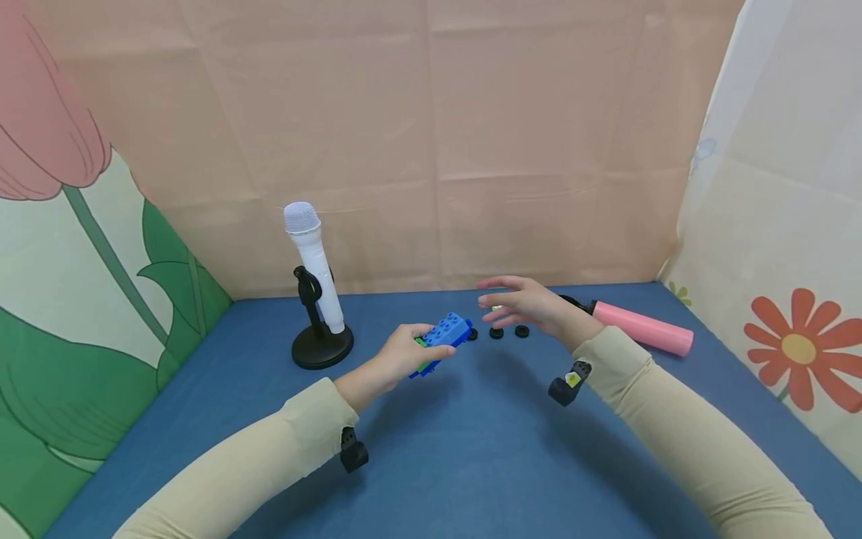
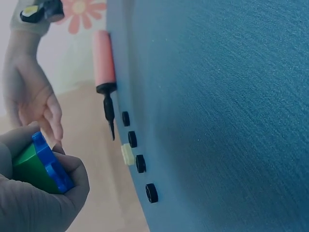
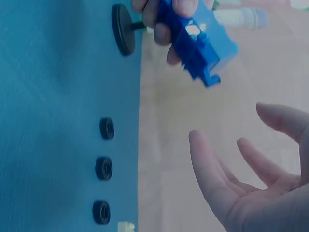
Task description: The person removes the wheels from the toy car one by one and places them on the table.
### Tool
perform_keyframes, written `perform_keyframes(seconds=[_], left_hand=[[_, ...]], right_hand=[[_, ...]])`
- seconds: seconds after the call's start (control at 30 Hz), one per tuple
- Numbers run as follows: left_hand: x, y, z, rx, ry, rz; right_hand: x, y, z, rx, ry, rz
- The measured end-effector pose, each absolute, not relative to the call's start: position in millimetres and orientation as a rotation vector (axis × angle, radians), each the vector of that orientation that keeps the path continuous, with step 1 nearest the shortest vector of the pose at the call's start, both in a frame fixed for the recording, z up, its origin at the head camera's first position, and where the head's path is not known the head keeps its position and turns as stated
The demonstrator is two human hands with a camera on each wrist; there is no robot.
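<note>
My left hand point(image 1: 399, 353) grips a toy brick vehicle body point(image 1: 450, 331), blue and studded with a green part, above the blue table. In the left wrist view its green side point(image 2: 34, 169) shows between thumb and fingers. Small blue hooks stick out at one end in the right wrist view. To the right of the brick body, my right hand point(image 1: 532, 307) hovers with spread, slightly bent fingers, holding nothing. Several small black wheels point(image 3: 104, 168) stand in a row on the table beyond the hands. Beside them lies a small cream brick point(image 2: 127, 154).
A white microphone point(image 1: 316, 262) leans in a black round-based stand point(image 1: 322, 350) at the back left. At the back right lies a pink cylinder point(image 1: 643, 328) with a black tapered nozzle point(image 2: 109, 108), like a balloon pump. Cloth walls point(image 1: 431, 150) border the table.
</note>
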State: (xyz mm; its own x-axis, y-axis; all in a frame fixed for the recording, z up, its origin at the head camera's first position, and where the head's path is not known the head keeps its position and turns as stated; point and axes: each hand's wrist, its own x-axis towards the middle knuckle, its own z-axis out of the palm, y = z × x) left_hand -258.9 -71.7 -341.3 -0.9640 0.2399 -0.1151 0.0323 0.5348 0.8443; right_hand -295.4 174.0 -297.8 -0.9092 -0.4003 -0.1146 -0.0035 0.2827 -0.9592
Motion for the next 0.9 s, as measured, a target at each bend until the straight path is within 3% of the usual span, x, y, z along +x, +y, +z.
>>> perform_keyframes(seconds=[0.57,0.9], left_hand=[[-254,-71,-337,0.334,2.587,1.358],[-250,-73,-336,0.362,2.589,1.330]], right_hand=[[-280,145,-297,-0.580,2.125,-1.470],[-276,139,-301,-0.501,2.186,-1.512]])
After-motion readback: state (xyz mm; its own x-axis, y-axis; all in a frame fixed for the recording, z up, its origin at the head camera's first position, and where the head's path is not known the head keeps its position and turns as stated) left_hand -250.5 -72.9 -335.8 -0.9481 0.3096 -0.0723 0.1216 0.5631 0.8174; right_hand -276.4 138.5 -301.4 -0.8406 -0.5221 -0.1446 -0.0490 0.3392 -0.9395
